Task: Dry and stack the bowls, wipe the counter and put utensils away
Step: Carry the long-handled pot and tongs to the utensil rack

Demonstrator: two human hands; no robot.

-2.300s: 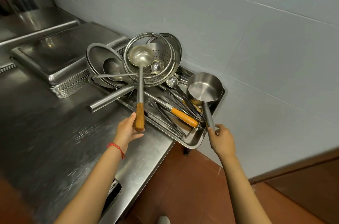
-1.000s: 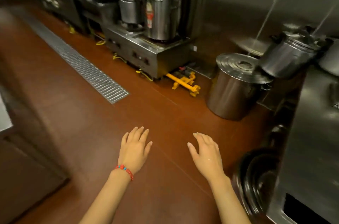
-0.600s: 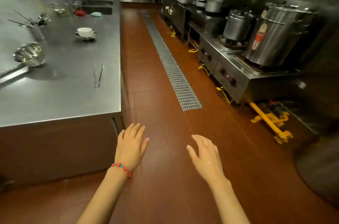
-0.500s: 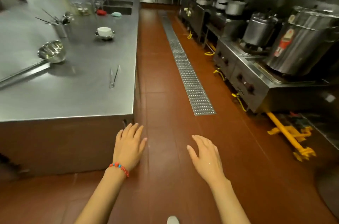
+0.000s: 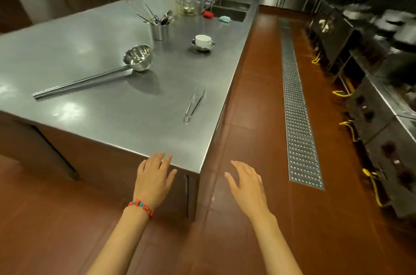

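A steel counter (image 5: 90, 54) stretches ahead on the left. On it lie a large long-handled ladle (image 5: 137, 58), metal tongs (image 5: 194, 103) near the right edge, a steel utensil cup (image 5: 159, 30) holding several utensils, and a white bowl stacked in a steel bowl (image 5: 203, 42). My left hand (image 5: 154, 176), with a red bead bracelet, hovers open at the counter's near corner. My right hand (image 5: 246, 182) is open over the floor beside the counter. Both hands hold nothing.
A sink (image 5: 229, 10) with a tap sits at the counter's far end, with a red cloth (image 5: 208, 14), a teal sponge (image 5: 224, 19) and a glass bowl (image 5: 188, 6) nearby. A floor drain grate (image 5: 297, 117) runs down the red aisle. Stoves (image 5: 382, 117) line the right.
My hands let go of the ladle and pot at the wall tray. I turned around to face the island counter and came closer; both hands stay open.
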